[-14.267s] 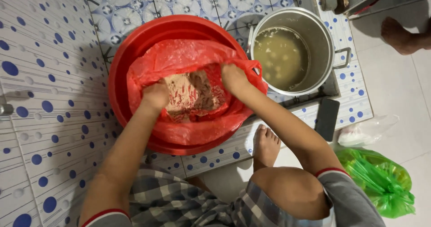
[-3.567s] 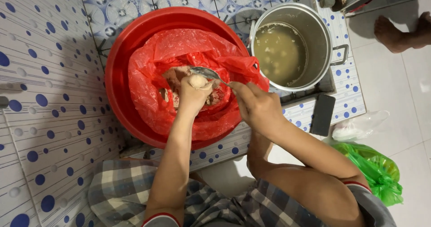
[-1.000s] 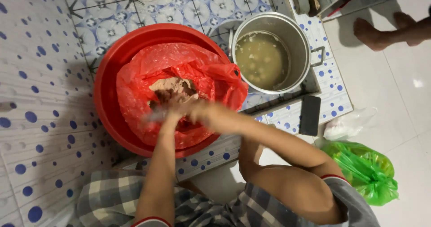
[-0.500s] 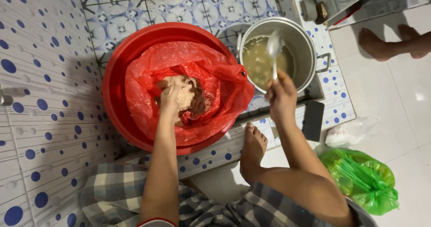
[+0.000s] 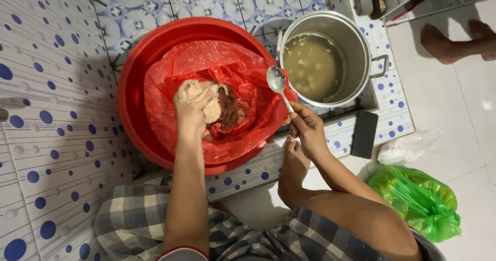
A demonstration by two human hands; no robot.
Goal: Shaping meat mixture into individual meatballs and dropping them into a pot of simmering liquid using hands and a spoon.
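Meat paste (image 5: 199,93), pale and pinkish, sits as a soft lump in my left hand (image 5: 192,108), which is squeezed around it above the red plastic bag (image 5: 206,65) lining the red basin (image 5: 137,85). More of the darker mix (image 5: 232,108) lies in the bag just right of my hand. I judge the paste to be light, sticky and quite shapeless: it gives under the fingers and smears, so the way to hold it is cupped in the palm with the fingers wrapped round, not pinched. It looks wet, so probably slippery as well.

My right hand (image 5: 306,129) is closed on the handle of a metal spoon (image 5: 278,83), bowl pointing far and empty, held between the basin and the steel pot (image 5: 361,44). The spoon is stiff and thin; I grip it low on the handle. My two hands are apart.

Counting: one basin, one red bag, one spoon, one pot of cloudy broth (image 5: 312,67) with pale pieces in it at the far right, one dark flat object (image 5: 365,134) on the tiled ledge, one green plastic bag (image 5: 418,201) on the floor at the near right, one clear bag (image 5: 408,146) beside it. Another person's foot (image 5: 454,41) shows far right.
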